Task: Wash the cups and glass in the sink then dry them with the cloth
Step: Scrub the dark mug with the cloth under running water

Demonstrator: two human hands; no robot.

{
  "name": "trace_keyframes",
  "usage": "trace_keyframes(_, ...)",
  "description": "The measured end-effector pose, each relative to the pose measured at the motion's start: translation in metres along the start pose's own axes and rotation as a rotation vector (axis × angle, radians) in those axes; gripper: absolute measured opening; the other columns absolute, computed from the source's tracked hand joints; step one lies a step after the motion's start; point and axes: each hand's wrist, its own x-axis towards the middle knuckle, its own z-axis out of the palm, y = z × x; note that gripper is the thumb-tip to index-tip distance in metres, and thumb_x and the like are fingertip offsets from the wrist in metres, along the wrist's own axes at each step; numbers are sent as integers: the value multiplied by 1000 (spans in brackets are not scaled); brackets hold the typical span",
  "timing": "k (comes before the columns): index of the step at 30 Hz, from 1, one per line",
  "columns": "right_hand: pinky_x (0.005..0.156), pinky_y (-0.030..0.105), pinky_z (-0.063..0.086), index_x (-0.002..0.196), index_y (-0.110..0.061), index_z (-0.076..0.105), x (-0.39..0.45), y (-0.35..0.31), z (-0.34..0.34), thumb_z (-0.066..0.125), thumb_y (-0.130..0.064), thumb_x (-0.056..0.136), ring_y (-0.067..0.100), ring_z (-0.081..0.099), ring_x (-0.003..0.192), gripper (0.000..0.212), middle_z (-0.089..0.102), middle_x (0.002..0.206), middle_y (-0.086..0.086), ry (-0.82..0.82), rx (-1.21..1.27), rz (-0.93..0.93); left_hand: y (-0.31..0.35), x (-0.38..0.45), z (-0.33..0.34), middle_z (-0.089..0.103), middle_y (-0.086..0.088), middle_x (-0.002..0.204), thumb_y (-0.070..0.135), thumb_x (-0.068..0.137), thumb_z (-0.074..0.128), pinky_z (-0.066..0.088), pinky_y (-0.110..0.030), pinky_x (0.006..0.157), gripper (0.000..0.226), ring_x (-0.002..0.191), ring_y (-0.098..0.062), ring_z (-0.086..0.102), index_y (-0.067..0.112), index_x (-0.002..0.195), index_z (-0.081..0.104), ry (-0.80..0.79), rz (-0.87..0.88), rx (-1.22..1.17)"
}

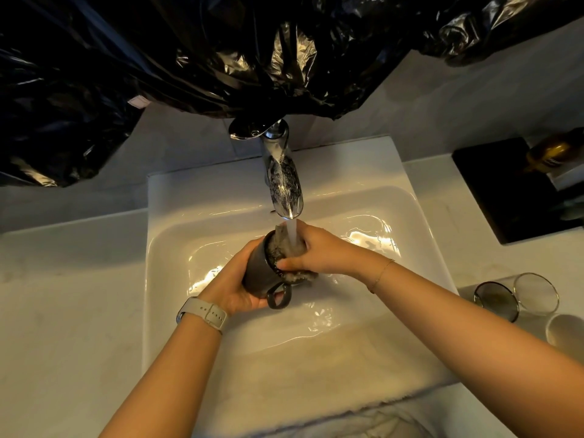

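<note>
Black plastic sheeting (221, 52) hangs crumpled across the top of the view, covering the wall above a white sink (420, 222) set into a pale surface (63, 295). Water lies shallow in the basin and catches the light. A chrome tap (282, 175) reaches out over the middle, and a stream of water (292, 233) runs from its spout.

Under that stream a dark mug (260, 273) is held tipped on its side, mouth toward the right, handle low and toward the camera. The left hand (234, 286) — a pale watch (202, 314) on its wrist — wraps its grip round the mug's body, fingers curled about the base. The right hand (319, 251) pinches a wet grey cloth (281, 248), its grip closed on the fabric and pressing it into the mug's mouth; a thin bracelet (380, 275) circles that wrist.

On the surface right of the sink stand a smoky glass (496, 300), a clear glass (535, 292) just behind it, and a pale cup (565, 333) at the frame's edge. Farther back lies a black tray (505, 191).
</note>
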Motion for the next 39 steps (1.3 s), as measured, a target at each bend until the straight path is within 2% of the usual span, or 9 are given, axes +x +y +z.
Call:
trace_keyframes(3,73,33,53,99,-6,62,1,-2,2,83,-39,70,25,63,85,49,66,89,6,172,-28,-18,-1,-1,2,72,-17,99,46,70,73,59,-39,75,57,83,-31,71,7,110,69,-1,10,13)
trace_keyframes(6,49,14,35,72,-19,58,1,-2,10,83,-45,69,11,55,62,36,56,66,-9,280,-39,10,-4,-1,3,73,-16,101,48,81,68,59,-41,76,53,87,-30,71,9,116,68,33,98,9)
trace_keyframes(13,80,29,48,120,-7,46,-3,14,16,74,-10,80,19,55,95,48,55,105,3,34,70,39,-14,7,-3,73,-16,98,45,82,70,60,-42,75,53,92,-33,69,9,120,67,99,83,7)
trace_keyframes(17,71,36,50,108,-8,47,-7,16,10,69,-7,81,23,58,84,35,61,96,12,69,-98,-192,-13,3,3,69,-16,95,47,70,75,60,-38,72,63,83,-30,68,7,117,66,34,-26,2)
trace_keyframes(22,61,33,42,94,-8,64,0,10,9,72,-35,79,28,61,72,32,68,81,9,302,-429,-280,-15,5,7,65,-17,109,50,67,78,59,-40,76,82,97,-33,63,6,133,60,64,-21,-9)
trace_keyframes(25,55,28,31,71,-24,62,-1,14,12,68,-40,84,12,52,58,23,60,65,-7,296,-221,-118,-17,8,6,71,-15,98,48,75,72,60,-41,74,61,92,-33,67,10,122,66,95,60,-14)
trace_keyframes(31,79,26,50,108,-10,63,-3,13,19,74,-14,82,22,61,92,28,64,97,3,76,343,262,-18,10,7,71,-17,106,46,82,68,57,-50,87,56,99,-35,68,11,126,65,124,162,-62)
trace_keyframes(35,52,15,34,84,-20,52,-1,5,12,68,-1,74,20,54,79,27,56,79,-6,250,-10,67,-19,9,10,71,-16,97,45,82,69,61,-44,78,49,85,-32,71,10,115,67,53,91,-85)
trace_keyframes(39,53,26,30,79,-13,60,-3,1,9,60,-25,89,21,46,59,16,55,65,-2,357,-314,-139,-12,9,10,72,-14,93,48,81,70,60,-42,71,49,86,-31,70,12,114,67,73,109,-26)
